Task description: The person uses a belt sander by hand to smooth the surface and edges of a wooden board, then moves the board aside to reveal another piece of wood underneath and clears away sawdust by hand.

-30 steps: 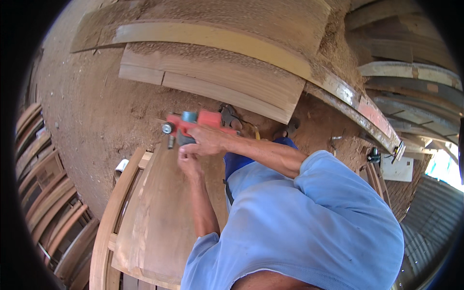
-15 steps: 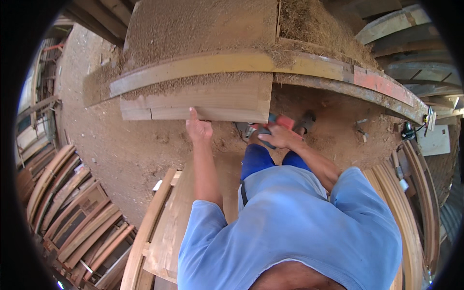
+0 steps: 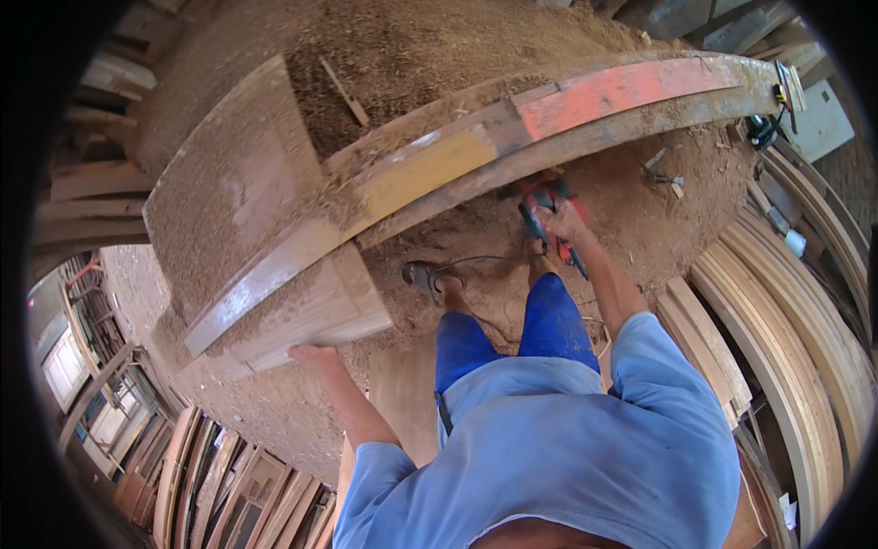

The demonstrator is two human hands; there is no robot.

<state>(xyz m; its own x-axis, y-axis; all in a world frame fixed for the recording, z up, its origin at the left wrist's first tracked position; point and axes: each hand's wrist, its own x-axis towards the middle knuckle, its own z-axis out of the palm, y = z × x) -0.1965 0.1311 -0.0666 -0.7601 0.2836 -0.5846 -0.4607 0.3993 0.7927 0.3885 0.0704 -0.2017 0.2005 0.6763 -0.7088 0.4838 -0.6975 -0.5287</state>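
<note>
My left hand (image 3: 313,355) is at the near edge of a pale wooden board (image 3: 306,306). Its fingers are partly hidden there and look closed on the edge. Dust covers much of this board, which passes beneath a long painted beam (image 3: 430,169) with yellow and red stretches; a broad panel (image 3: 233,178) shows on the beam's far side. Low in front of my right leg, my right hand (image 3: 565,224) is wrapped round the handle of a red and dark power tool, by its shape an electric planer (image 3: 540,206). Motion blurs the tool slightly.
Sawdust and shavings cover the ground (image 3: 631,229). A dark cable (image 3: 471,259) runs near my left foot (image 3: 422,274). Long curved-looking timbers (image 3: 777,320) lie at the right, and stacked boards (image 3: 238,485) at lower left. A hammer-like tool (image 3: 668,179) lies beyond the planer.
My view has swung to the right. The board and my left hand now appear further left along the painted beam. My right hand has carried the planer forward, away from my body.
</note>
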